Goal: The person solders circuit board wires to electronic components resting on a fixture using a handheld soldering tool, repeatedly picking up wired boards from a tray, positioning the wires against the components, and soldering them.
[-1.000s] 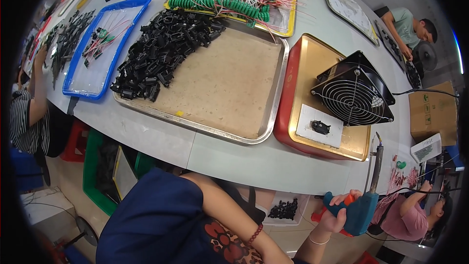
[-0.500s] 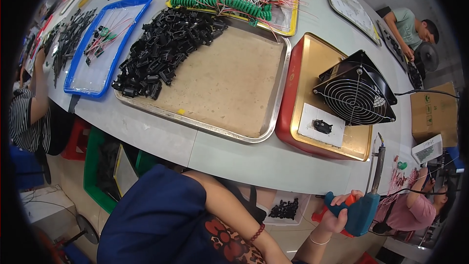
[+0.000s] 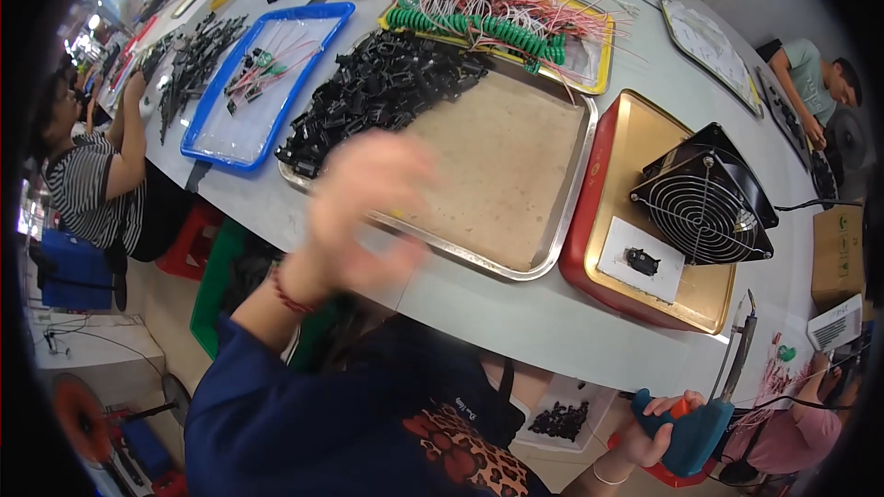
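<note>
My left hand (image 3: pixel 364 207) is raised over the near left edge of a metal tray (image 3: pixel 440 251), blurred by motion. Its thumb and fingers are spread apart, with nothing visible between them. Under and beyond it, a heap of small black plastic parts (image 3: pixel 368 83) fills the tray's left side. At lower right, my right hand (image 3: pixel 656 428) is closed around the handle of a blue soldering gun (image 3: pixel 697 437) with an orange trigger, its metal tip pointing up. One black plastic part (image 3: pixel 642 262) sits on a white block (image 3: pixel 619 248) on the golden lid of a red tin (image 3: pixel 589 221).
A black fan (image 3: pixel 704 198) stands on the tin. Behind the metal tray lies a yellow-rimmed tray (image 3: pixel 603 74) of red and white wires and green coils. To the left is a blue tray (image 3: pixel 267 110). Co-workers sit at left, far right and lower right.
My left arm has swung up from low near my lap to over the tray's near left edge. My right hand still grips the soldering gun. The whole view has shifted.
</note>
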`<state>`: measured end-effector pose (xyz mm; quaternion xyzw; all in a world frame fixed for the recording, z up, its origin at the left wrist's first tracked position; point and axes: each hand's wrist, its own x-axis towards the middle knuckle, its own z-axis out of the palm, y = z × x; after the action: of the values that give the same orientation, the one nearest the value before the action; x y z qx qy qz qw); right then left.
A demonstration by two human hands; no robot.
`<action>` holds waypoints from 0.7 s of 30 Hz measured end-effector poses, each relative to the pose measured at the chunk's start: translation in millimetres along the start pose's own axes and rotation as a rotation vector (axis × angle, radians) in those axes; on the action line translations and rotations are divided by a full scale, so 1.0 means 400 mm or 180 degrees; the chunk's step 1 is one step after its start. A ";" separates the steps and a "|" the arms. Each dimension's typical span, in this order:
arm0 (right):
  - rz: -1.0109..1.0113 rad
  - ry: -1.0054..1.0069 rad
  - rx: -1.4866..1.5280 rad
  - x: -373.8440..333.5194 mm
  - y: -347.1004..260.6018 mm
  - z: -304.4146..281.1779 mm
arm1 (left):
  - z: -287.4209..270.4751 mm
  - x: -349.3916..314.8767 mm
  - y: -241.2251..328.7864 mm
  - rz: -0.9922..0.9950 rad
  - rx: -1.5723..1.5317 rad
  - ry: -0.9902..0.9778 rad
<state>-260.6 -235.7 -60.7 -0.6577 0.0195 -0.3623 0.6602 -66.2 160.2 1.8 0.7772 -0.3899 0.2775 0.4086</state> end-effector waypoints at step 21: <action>-0.0114 0.0021 0.0256 0.001 0.011 -0.002 | 0.047 -0.027 -0.066 -0.1483 0.0919 -0.1120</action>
<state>-258.7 -237.1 -64.3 -0.6297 -0.0047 -0.3767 0.6794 -48.0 157.8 -27.1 0.9315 -0.2228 0.0904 0.2731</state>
